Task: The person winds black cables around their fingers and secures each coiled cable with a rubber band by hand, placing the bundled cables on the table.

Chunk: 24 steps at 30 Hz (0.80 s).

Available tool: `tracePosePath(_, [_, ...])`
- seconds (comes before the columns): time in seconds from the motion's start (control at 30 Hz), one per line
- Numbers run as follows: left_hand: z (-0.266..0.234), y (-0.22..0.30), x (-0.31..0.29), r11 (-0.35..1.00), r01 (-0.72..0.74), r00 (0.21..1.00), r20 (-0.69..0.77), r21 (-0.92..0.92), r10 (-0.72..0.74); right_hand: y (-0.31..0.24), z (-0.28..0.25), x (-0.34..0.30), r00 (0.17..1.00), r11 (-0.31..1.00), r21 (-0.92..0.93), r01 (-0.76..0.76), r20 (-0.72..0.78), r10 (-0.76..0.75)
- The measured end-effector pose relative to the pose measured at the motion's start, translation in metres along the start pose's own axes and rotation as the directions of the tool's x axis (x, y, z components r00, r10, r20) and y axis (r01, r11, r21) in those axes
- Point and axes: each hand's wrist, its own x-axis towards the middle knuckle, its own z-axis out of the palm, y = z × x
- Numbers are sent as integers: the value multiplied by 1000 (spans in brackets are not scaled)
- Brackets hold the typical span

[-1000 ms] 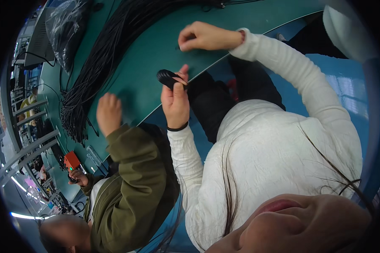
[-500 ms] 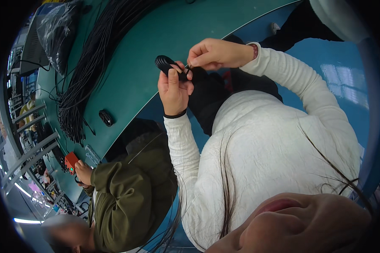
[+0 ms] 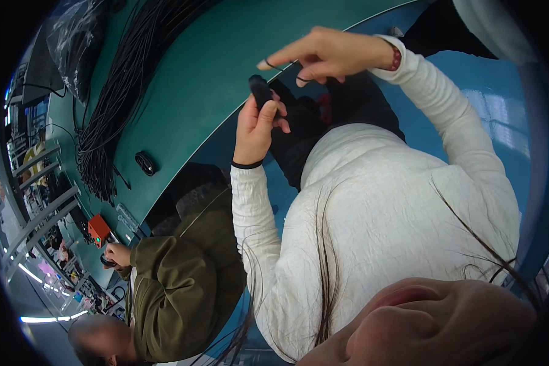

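Note:
A coil of black cable (image 3: 260, 89) is gripped in my left hand (image 3: 253, 131), its thumb pressed against the bundle and its fingers curled behind it. The coil is seen nearly edge-on at the near edge of the green table. Up and to the right of it, my right hand (image 3: 332, 53) has thumb and forefinger spread apart. A thin black loop (image 3: 278, 68), like an elastic band, is stretched across those fingers. The right hand is apart from the coil.
A long bundle of loose black cables (image 3: 119, 104) lies along the green table (image 3: 195, 91). One small black coil (image 3: 145, 163) rests nearby. At lower left, a co-worker's hand (image 3: 117, 253) holds something dark beside an orange box (image 3: 98, 230). A clear plastic bag (image 3: 73, 49) sits at upper left.
My right hand has moved up and away from the coil, and its fingers have spread with the thin loop over them. The coil has turned more upright in my left hand.

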Motion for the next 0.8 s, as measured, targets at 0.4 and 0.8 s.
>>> tracePosePath(0.4, [3, -5, 16, 990, 126, 956, 258, 71, -140, -35, 15, 29, 968, 794, -585, 163, 250, -15])
tracePosePath(0.8, [-9, 4, 5, 855, -243, 953, 53, -458, 299, 36, 35, 4, 975, 484, 865, -135, 28, 221])
